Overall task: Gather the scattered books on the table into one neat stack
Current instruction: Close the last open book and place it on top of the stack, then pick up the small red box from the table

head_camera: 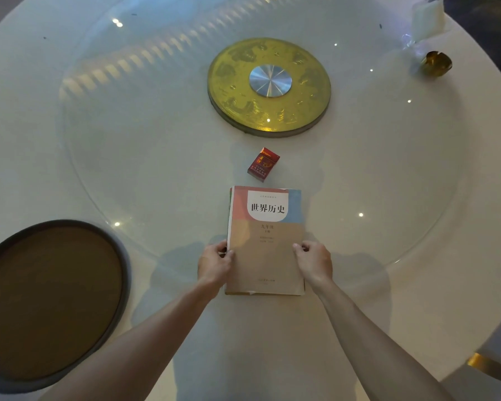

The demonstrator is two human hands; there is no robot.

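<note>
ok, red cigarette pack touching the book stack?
Apart. The head view shows a strip of bare table between the red cigarette pack and the far edge of the book stack.

One stack of books (265,241), one red packet (263,164), one round tray (52,305), two hands.

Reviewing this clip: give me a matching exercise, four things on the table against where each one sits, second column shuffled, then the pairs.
Things:
1. book stack
2. red packet
3. gold disc
4. dark round tray

Places:
A. table's middle
B. near left edge
C. between left hand and right hand
D. just beyond the books

Pairs: 1-C, 2-D, 3-A, 4-B
</note>
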